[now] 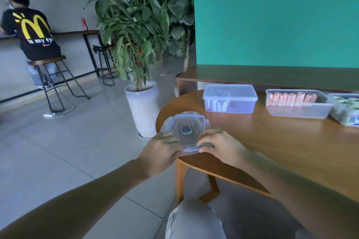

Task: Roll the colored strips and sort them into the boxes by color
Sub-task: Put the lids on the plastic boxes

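Note:
A clear box lid [185, 129] with a blue rim and side clips lies flat at the left edge of the round wooden table [281, 141]. My left hand [163, 148] grips its near left corner and my right hand [219, 144] grips its near right edge, fingers curled over the rim. Farther back stands a closed clear box [230, 99] holding white rolled strips. To its right an open box [297, 105] holds several pink rolls. At the far right an open box [344, 109] holds green rolls, cut off by the frame.
A potted plant in a white pot [142, 108] stands on the floor just left of the table. A low wooden bench [272, 76] runs behind the table under a green wall. A person sits on a stool [49, 75] at far left. My knee [192, 219] is below the table edge.

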### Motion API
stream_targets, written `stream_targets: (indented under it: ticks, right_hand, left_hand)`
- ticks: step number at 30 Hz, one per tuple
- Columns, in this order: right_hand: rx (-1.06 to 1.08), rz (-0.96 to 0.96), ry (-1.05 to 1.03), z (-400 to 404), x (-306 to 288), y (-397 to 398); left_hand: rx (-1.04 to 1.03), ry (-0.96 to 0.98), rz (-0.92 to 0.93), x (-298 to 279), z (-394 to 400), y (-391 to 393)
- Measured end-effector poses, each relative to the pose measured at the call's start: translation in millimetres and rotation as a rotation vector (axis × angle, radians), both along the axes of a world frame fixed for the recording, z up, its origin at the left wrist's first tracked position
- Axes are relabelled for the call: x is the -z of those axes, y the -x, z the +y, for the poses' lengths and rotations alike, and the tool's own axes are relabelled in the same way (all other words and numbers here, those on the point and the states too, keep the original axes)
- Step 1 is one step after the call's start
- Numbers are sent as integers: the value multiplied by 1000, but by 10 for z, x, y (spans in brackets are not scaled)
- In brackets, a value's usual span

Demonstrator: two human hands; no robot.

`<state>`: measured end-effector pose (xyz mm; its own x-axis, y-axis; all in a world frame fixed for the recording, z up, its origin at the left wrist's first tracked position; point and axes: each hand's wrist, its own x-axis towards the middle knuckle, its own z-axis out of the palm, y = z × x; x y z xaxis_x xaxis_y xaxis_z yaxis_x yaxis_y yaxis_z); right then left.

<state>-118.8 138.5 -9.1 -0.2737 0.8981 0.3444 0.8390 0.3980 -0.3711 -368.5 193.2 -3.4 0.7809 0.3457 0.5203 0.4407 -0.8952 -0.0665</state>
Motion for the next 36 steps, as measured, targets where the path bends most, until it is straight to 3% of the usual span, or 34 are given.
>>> stream_targets:
  ticks: [10, 14, 20, 26, 30, 33, 36]
  right_hand:
    - [102, 232, -259, 3, -502, -155]
    - [219, 448, -196, -141, -853, -437]
    - [313, 658, -226, -568, -1124, -1009]
    - [639, 807, -298, -973, -1103, -1886]
    - [620, 931, -205, -1177, -1012, -2381]
    - [660, 891, -203, -1191, -944, -2665]
    - [783, 660, -145, -1064, -778, -2957]
  left_hand:
    - [33, -303, -356, -844, -45, -85]
    - [67, -347, -465, -1297, -168, -301]
    - [104, -199, -524, -1635, -397, -910]
    - [74, 246, -742, -1713, -595, -1726]
    - [72, 468, -855, -1634, -506, -2264]
    - [60, 495, -835, -1510, -385, -2593]
    - [17, 474, -840, -1405, -185, -2840]
